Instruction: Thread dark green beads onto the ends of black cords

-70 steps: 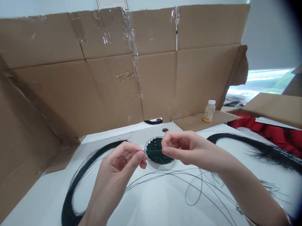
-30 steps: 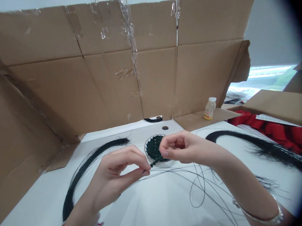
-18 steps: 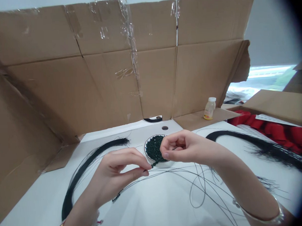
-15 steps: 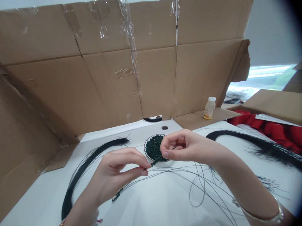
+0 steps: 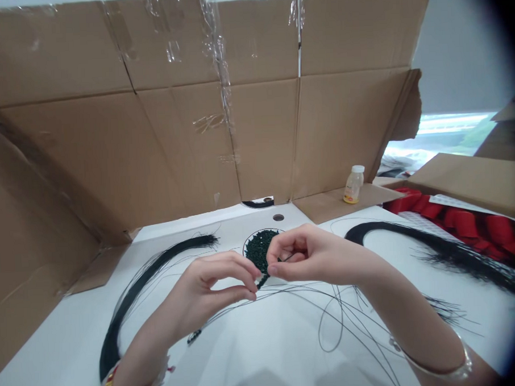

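In the head view, my left hand [image 5: 212,286] and my right hand [image 5: 309,256] meet close together above the white table. Between their fingertips runs a short dark green beaded strand [image 5: 263,281], slanting down to the left. Thumb and forefinger of my left hand pinch its lower end. The fingertips of my right hand close on its upper part, and a bit of thin dark cord shows by the curled fingers. Just behind them stands a round dish of small dark green pieces [image 5: 258,250], partly covered by my right hand.
Long thin dark cords [image 5: 326,315] loop over the white table [image 5: 247,353]. Bundles of black strands curve at left [image 5: 134,295] and right [image 5: 430,242]. A cardboard wall [image 5: 178,145] rises behind, with a small bottle [image 5: 353,185] and a box of red items [image 5: 463,224] at right.
My right fingertips have shifted slightly left, closer to the left ones, so less of the strand shows between them. The whole view has moved a little.
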{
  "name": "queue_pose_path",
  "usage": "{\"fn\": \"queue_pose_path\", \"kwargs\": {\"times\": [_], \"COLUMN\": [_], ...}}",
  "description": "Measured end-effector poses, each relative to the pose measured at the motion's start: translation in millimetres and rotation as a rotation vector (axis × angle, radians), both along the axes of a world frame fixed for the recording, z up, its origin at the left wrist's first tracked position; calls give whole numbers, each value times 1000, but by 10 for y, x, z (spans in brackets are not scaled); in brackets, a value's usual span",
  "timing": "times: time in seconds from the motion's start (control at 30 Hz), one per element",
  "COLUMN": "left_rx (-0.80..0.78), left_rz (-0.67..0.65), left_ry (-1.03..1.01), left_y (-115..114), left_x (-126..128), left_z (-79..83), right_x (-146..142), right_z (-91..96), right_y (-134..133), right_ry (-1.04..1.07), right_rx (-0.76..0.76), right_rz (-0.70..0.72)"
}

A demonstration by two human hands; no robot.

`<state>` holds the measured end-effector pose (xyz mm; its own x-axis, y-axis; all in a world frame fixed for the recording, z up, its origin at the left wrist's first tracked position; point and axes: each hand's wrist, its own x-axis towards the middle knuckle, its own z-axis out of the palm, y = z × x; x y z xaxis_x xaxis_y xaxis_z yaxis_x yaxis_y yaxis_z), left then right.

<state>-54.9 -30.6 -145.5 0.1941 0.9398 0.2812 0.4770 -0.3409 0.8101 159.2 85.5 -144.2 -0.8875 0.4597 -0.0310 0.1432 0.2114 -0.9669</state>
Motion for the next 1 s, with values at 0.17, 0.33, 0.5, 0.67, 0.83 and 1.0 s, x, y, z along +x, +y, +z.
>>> {"fn": "queue_pose_path", "kwargs": {"times": [0.17,0.33,0.5,0.67,0.83,1.0], "left_rx": [-158,-237,-198,-137,-78,-171], "left_rz": [-15,6,31,15,30,297], "left_ry": [-68,-179,-140,-64,138,519], "left_y": [7,21,41,43,30,-228], "left_x": [24,38,13,2,-38,-544], "left_z": [-65,-106,-121,-120,-140,-304], "right_x": [-68,-101,-74,-59,-66,469], "right_z": [-28,-42,-40,-61,-28,41], "right_y": [-30,-25,-8,-6,-73,-30], "right_ry": [-13,-11,-15,-47,-171,-396], "right_rx": [20,50,50,55,271,556], "right_rz": [37,46,33,50,96,104]}}
